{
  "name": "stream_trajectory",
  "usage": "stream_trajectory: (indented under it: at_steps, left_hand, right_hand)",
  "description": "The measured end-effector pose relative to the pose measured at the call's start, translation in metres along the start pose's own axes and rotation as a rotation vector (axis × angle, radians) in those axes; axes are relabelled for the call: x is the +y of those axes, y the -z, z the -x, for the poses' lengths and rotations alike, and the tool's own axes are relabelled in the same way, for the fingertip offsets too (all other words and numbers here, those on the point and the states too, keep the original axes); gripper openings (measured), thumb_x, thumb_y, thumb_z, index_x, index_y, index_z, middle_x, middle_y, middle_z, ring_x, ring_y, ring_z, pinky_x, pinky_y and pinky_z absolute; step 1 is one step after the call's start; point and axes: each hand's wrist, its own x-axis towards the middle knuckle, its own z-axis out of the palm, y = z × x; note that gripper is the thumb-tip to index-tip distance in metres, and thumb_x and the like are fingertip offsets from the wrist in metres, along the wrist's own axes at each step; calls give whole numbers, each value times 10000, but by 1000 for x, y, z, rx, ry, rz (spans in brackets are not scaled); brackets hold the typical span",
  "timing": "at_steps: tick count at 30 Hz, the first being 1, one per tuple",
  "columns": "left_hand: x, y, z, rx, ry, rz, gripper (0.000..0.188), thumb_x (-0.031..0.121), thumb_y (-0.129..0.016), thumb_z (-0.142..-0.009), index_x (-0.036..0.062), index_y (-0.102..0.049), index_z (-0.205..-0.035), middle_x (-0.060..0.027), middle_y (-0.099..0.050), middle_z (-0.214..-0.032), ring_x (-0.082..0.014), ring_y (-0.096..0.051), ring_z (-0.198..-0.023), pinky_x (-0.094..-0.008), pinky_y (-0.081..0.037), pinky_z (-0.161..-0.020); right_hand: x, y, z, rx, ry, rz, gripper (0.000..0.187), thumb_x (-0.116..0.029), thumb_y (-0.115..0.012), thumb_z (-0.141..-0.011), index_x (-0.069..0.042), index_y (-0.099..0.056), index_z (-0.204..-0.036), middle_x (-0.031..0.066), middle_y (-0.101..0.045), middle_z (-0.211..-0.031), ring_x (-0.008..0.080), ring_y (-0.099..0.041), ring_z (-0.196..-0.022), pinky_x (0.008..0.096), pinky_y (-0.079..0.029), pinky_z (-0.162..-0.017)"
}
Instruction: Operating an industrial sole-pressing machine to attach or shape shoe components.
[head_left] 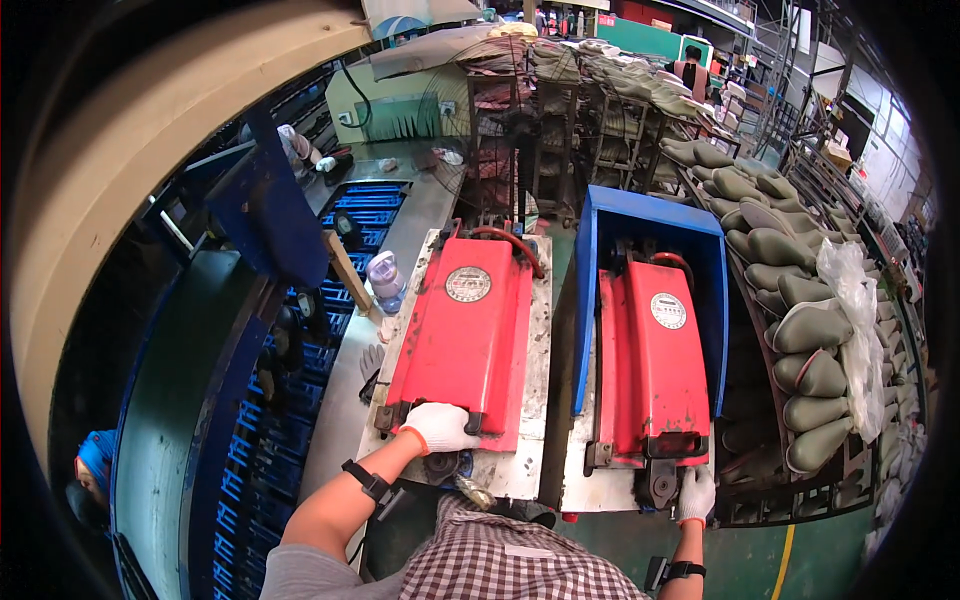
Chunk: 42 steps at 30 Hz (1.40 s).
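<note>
On 2 stained, pale plates [536,400] sit the smooth-topped, boxy left red machine [463,345] and right red machine [655,365], the latter within a flat-sided blue guard [650,211]. The knit-gloved left hand [440,428] curls over the former's front edge; the gloved right hand [697,494], half-curled, is beside the latter's dark round fitting [662,483]; whether either grips, I cannot tell.

Stained pale bench [536,425], dial centre: red machine [455,345]. Similar bench [603,490], four o'clock: second red machine [655,365]. Metal bench [330,440]: clear jug [384,278], nine o'clock; grey glove [372,359], eight o'clock.

Factory: conveyor [372,208], shoe-shaped pieces [815,328]
</note>
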Motion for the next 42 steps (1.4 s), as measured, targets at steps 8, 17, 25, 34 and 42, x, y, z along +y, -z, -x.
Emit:
stream_trajectory:
  at_steps: [8,17,25,34,42]
  left_hand:
    - [-10,-8,-9,-18,-35,-3,530,569,-639,-852,69,-782,-952,-226,-743,-902,-391,-734,-858,-481,-573,-817]
    - [-5,-1,-4,-33,-25,-21,520,560,-629,-843,79,-792,-956,-212,-754,-925,-381,-744,-887,-483,-585,-830]
    - [-6,-8,-4,107,-21,-25,547,613,-651,-840,92,-797,-919,-206,-745,-846,-379,-743,-808,-489,-590,-758]
    - [2,0,0,42,24,-47,519,576,-637,-843,103,-803,-980,-195,-763,-928,-364,-754,-881,-471,-597,-806]
    - [5,1,1,24,29,-56,522,580,-636,-842,100,-804,-964,-197,-761,-919,-365,-753,-874,-471,-595,-796]
  right_hand:
    - [-2,2,9,-35,5,88,308,-322,-564,-969,-68,-728,-1024,225,-724,-1003,438,-691,-947,501,-536,-836]
    - [8,1,6,-126,-11,166,364,-336,-497,-984,-68,-734,-1052,238,-723,-1025,442,-693,-987,503,-534,-859]
    - [-1,4,5,-125,22,137,348,-322,-494,-990,-76,-737,-1028,238,-722,-1002,441,-692,-989,488,-537,-852]
    - [9,-1,5,-43,72,100,350,-354,-518,-979,-76,-730,-980,237,-716,-929,454,-691,-894,532,-542,-801]
    - [14,0,5,-54,62,120,352,-365,-525,-974,-82,-734,-997,242,-719,-929,458,-696,-887,547,-542,-795]
